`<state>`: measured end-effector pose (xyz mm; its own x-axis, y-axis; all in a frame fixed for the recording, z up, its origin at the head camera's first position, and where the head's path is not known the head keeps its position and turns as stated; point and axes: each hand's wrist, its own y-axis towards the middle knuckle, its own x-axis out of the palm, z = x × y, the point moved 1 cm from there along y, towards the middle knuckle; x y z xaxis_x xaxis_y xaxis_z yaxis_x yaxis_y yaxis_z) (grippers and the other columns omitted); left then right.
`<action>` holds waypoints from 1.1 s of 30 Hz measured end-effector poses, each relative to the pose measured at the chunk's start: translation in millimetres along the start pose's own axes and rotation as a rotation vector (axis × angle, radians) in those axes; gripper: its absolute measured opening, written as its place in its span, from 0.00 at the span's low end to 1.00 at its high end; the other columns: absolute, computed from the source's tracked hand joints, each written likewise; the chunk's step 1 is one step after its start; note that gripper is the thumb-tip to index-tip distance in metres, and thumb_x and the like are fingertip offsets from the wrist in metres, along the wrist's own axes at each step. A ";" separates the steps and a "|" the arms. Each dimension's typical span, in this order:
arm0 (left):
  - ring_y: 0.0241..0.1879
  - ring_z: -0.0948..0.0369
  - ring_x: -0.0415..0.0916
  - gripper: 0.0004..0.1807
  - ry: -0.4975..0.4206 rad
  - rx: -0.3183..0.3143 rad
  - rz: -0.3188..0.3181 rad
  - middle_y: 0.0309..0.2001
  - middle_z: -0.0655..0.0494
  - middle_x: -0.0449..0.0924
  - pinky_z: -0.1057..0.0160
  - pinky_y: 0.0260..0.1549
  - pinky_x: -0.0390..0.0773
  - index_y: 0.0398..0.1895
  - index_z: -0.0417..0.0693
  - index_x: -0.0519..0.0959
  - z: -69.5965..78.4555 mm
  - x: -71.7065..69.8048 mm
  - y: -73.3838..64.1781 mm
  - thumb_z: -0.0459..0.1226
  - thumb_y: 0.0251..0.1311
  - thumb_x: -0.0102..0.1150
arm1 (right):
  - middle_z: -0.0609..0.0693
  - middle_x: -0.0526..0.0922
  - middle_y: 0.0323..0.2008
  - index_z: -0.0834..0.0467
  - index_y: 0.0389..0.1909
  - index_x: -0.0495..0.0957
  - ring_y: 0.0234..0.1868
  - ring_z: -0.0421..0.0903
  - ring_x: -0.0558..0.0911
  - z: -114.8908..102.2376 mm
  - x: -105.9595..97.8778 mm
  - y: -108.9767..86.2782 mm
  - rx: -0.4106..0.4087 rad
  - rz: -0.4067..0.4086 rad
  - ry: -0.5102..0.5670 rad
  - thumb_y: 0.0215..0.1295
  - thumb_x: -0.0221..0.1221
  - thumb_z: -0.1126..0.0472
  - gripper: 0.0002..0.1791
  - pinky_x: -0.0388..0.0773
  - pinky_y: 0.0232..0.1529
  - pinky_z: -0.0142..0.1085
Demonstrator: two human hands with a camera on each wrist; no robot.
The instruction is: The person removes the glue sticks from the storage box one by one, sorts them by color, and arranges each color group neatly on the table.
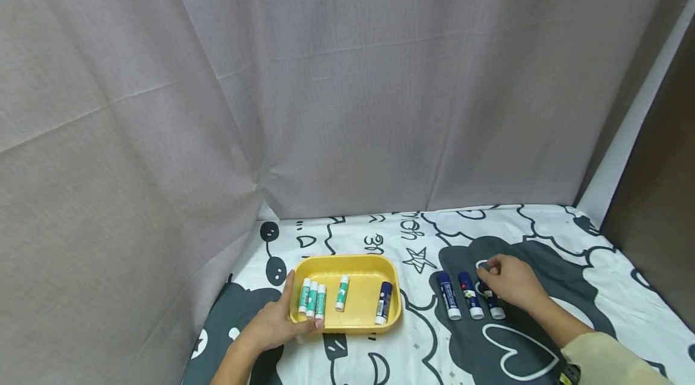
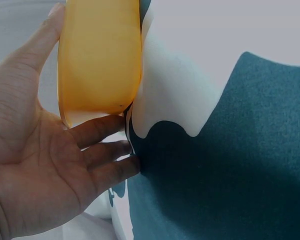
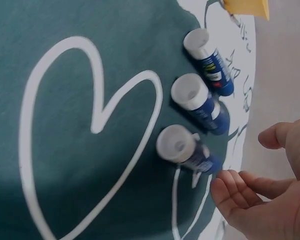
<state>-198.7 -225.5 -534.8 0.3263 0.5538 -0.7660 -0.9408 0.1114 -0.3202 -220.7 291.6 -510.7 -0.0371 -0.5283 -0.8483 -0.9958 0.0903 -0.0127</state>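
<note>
My left hand (image 1: 276, 320) holds the yellow tray (image 1: 355, 329) by its left end, with thumb and fingers spread around the corner. In the left wrist view, several fingertips (image 2: 117, 169) lie by the tray's underside. Inside the tray are several green-and-white glue sticks (image 1: 342, 293) and one navy glue stick (image 1: 383, 303). To the right, three navy glue sticks with white ends lie side by side on the cloth: a left one (image 1: 449, 295), a middle one (image 1: 470, 295) and a right one (image 3: 187, 149). My right hand (image 1: 513, 282) is at the right one's far end, thumb and fingers apart.
A white cloth with dark grey cartoon patterns (image 1: 418, 337) covers the surface. Grey curtain fabric (image 1: 347, 101) hangs behind and to the left. A brown panel (image 1: 659, 204) stands along the right side.
</note>
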 end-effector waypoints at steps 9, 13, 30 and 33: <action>0.46 0.48 0.81 0.79 0.011 -0.012 -0.002 0.62 0.33 0.85 0.34 0.58 0.82 0.93 0.55 0.38 1.2 -0.3 1.4 0.71 0.51 0.80 | 0.58 0.89 0.37 0.76 0.54 0.83 0.35 0.49 0.85 -40.9 -0.9 -2.6 -0.083 0.016 0.050 0.77 0.65 0.54 0.24 0.83 0.38 0.46; 0.47 0.48 0.81 0.79 0.010 -0.016 -0.005 0.63 0.32 0.84 0.33 0.59 0.82 0.93 0.55 0.38 0.7 0.7 1.7 0.70 0.50 0.80 | 0.59 0.91 0.39 0.75 0.55 0.83 0.38 0.50 0.88 -60.5 3.9 -4.0 -0.092 -0.007 0.071 0.78 0.65 0.54 0.25 0.85 0.41 0.49; 0.45 0.49 0.80 0.79 0.011 -0.016 -0.004 0.59 0.35 0.86 0.36 0.56 0.83 0.93 0.55 0.38 0.8 -0.2 0.6 0.71 0.50 0.80 | 0.54 0.88 0.38 0.64 0.54 0.87 0.36 0.44 0.85 -140.5 25.7 -8.9 0.000 -0.254 0.268 0.80 0.63 0.54 0.17 0.86 0.40 0.40; 0.44 0.50 0.80 0.80 0.011 -0.018 -0.004 0.57 0.36 0.86 0.37 0.55 0.83 0.93 0.55 0.38 0.8 -0.2 0.3 0.71 0.50 0.80 | 0.53 0.88 0.37 0.64 0.54 0.87 0.36 0.45 0.85 -154.5 29.3 -10.8 -0.008 -0.284 0.276 0.80 0.64 0.54 0.16 0.86 0.40 0.39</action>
<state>-199.1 -224.9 -534.3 0.3312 0.5443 -0.7708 -0.9376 0.0984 -0.3334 -223.9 144.7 -453.6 0.2199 -0.7386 -0.6373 -0.9703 -0.0978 -0.2214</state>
